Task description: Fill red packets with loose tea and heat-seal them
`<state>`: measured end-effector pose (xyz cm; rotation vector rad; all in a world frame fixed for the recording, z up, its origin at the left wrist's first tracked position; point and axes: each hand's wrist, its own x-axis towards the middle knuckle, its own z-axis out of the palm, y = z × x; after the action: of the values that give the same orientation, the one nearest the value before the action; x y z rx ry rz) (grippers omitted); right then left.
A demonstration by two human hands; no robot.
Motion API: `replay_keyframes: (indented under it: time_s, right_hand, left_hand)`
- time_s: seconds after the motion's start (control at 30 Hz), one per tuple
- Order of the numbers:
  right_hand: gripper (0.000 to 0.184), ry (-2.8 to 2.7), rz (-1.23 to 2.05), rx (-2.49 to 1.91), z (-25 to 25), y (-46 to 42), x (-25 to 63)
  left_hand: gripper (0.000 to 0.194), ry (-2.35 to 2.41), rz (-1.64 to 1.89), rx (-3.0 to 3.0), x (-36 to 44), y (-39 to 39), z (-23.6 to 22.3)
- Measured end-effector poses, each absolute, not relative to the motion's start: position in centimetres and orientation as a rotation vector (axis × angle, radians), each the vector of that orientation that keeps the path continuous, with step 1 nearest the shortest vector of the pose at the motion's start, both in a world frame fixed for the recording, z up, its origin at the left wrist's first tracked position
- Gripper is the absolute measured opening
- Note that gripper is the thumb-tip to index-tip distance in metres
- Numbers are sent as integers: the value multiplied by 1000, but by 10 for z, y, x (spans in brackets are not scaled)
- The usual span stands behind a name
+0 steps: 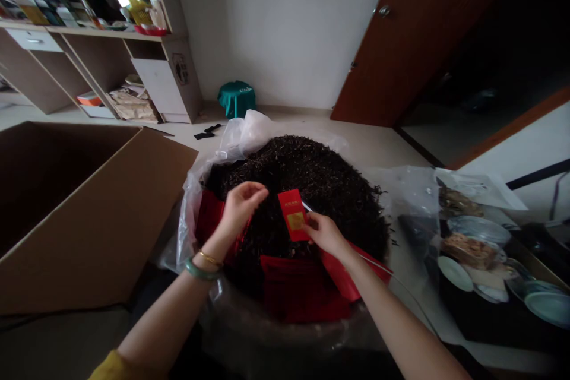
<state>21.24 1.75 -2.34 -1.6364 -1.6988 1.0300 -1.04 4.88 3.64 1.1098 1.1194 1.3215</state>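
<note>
My right hand [326, 230] grips a small red packet [290, 202] with a gold patch, held upright above a heap of dark dried leaves, probably tea [307, 160]. A thin whitish edge shows beside the packet at my fingers; what it is I cannot tell. My left hand [244, 205] hovers over the left part of the heap, thumb and fingers pinched together; anything between them is too small to see. Stacks of red packets lie on the near side of the heap [303, 291], under my right wrist [341, 270] and beneath my left hand [210, 214].
Clear plastic sheeting [189, 214] lines the round container of leaves. A big open cardboard box [111, 214] stands at the left. On the right, a dark low surface carries bowls [478, 228] and dishes [454, 273]. A green-covered bin [237, 99] sits by the wall.
</note>
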Motion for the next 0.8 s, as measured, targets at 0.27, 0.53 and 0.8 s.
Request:
replay_keyframes:
  time_s: [0.27,0.53,0.8]
  right_hand:
    - [20,-1622,1339,-1434,-5,10,205]
    - [58,-1976,172,-1337,6,4,203]
    - [29,-2070,-228,-1227,9,-2,197]
  left_hand:
    - [47,1055,1081,1156,32,32,-4]
    - [27,1147,950,1475,35,23,-9]
    - [29,1162,969,1458,35,25,-19]
